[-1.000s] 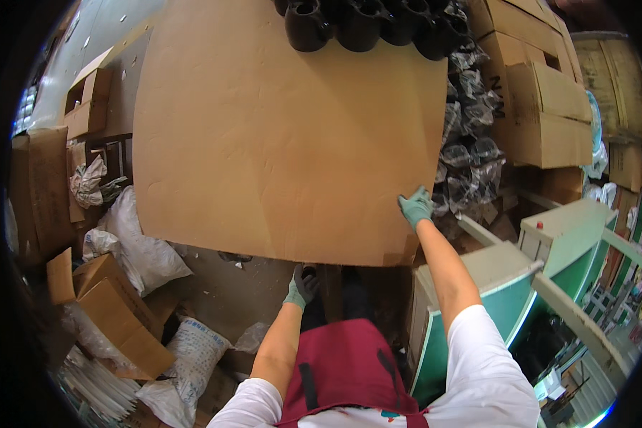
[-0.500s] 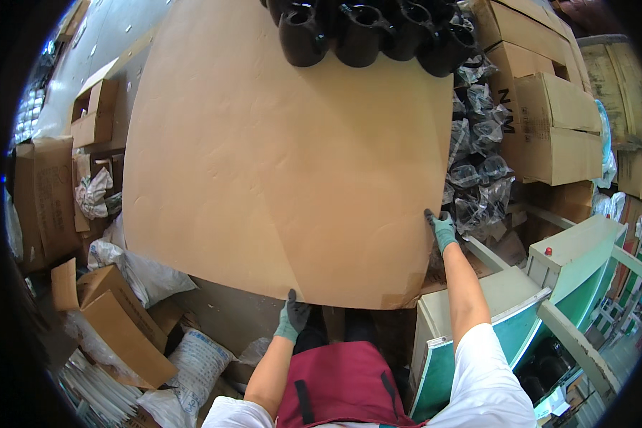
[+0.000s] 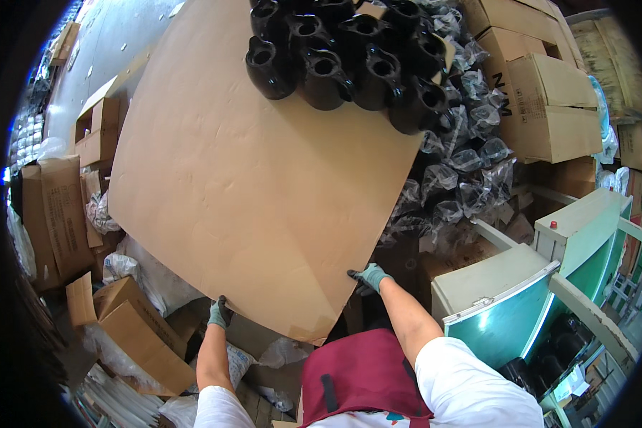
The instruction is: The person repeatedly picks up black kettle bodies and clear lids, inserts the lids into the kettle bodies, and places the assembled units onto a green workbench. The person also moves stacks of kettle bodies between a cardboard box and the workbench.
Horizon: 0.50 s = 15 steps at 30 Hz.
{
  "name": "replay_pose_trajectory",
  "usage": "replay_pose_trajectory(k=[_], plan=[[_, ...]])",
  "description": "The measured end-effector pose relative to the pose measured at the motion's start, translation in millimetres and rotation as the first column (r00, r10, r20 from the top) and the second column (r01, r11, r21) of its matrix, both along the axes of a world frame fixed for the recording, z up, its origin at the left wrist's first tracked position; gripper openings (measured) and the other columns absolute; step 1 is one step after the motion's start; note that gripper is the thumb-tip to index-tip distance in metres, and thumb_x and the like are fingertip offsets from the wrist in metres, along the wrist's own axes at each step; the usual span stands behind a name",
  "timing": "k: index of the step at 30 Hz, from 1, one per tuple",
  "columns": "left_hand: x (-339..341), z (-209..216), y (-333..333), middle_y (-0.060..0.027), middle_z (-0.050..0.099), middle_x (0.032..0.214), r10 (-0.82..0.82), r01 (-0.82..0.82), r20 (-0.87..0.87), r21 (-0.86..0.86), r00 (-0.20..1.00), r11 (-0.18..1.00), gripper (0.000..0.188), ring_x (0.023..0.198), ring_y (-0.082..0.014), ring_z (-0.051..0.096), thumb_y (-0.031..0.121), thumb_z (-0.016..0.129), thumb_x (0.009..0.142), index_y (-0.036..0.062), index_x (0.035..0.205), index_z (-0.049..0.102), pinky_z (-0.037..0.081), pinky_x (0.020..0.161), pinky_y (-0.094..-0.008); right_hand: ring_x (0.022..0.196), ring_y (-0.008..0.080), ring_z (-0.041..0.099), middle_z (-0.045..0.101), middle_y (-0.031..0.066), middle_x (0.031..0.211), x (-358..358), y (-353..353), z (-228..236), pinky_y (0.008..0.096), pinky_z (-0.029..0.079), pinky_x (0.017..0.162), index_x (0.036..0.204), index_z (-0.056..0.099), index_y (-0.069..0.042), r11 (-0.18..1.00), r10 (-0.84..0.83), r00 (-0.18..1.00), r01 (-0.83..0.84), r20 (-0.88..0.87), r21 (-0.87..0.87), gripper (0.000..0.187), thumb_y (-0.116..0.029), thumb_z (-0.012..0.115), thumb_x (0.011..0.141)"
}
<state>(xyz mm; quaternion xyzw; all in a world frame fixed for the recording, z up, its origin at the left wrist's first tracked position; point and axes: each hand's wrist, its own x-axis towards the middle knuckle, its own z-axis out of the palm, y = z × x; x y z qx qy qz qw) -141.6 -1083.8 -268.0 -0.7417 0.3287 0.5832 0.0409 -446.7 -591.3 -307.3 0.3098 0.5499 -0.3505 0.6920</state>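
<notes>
A large tan cardboard sheet [image 3: 250, 192] lies slanted before me, its near corner pointing toward my maroon apron [image 3: 364, 374]. My left hand [image 3: 220, 312], in a grey-green glove, grips its near edge. My right hand [image 3: 369, 278], gloved alike, holds the right edge not far from that corner. Parts of the fingers on both hands are hidden by the sheet. Several glossy black jugs [image 3: 323, 68] stand crowded on the far end of the cardboard.
Plastic-wrapped dark items [image 3: 471, 157] line the right side beside stacked cartons [image 3: 549, 107]. A pale green metal frame [image 3: 503, 285] stands near my right arm. At left are an open carton [image 3: 132, 328], a brown carton [image 3: 57, 214] and white plastic sacks [image 3: 157, 274].
Both my hands have moved left, and the right has come nearer me. The cardboard's near end has swung left, uncovering more wrapped items. The jugs now show lower in view.
</notes>
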Motion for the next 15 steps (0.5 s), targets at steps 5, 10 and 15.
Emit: replay_pose_trajectory(k=[5,10,15], plan=[[28,-13,-34,-0.01,0.058,0.127,-0.093,0.094,0.016,-0.066,0.996,0.993,0.057,0.11,-0.0357,0.059,0.006,0.058,0.09,0.0265,0.142,0.045,0.055,0.086,-0.0583,0.066,0.0301,0.072,0.072,0.0134,0.094,86,-8,6,0.0425,0.061,0.055,0.124,0.062,-0.01,0.997,-0.07,0.99,0.064,0.122,0.054,0.065,-0.054,0.083,0.08],[62,-19,-120,-0.0119,0.059,0.123,-0.16,0.167,0.253,-0.009,0.954,0.986,0.052,0.106,-0.0334,0.06,0.017,0.062,0.089,0.024,0.138,0.045,0.055,0.081,-0.0529,0.07,0.0311,0.073,0.074,0.0123,0.098,157,-36,16,0.0413,0.06,0.055,0.13,0.057,-0.014,0.995,-0.101,0.942,0.097,0.319,0.029,0.07,-0.058,0.08,0.081],[-41,-37,-126,-0.015,0.058,0.138,-0.311,0.344,0.152,-0.298,0.938,0.891,0.058,0.112,-0.0257,0.06,0.019,0.062,0.093,0.0132,0.148,0.046,0.053,0.089,-0.0455,0.073,0.0259,0.072,0.075,0.009,0.089,185,-84,13,0.0418,0.058,0.061,0.123,0.063,-0.013,0.995,-0.002,0.954,0.032,0.299,-0.095,0.049,-0.05,0.069,0.092]])
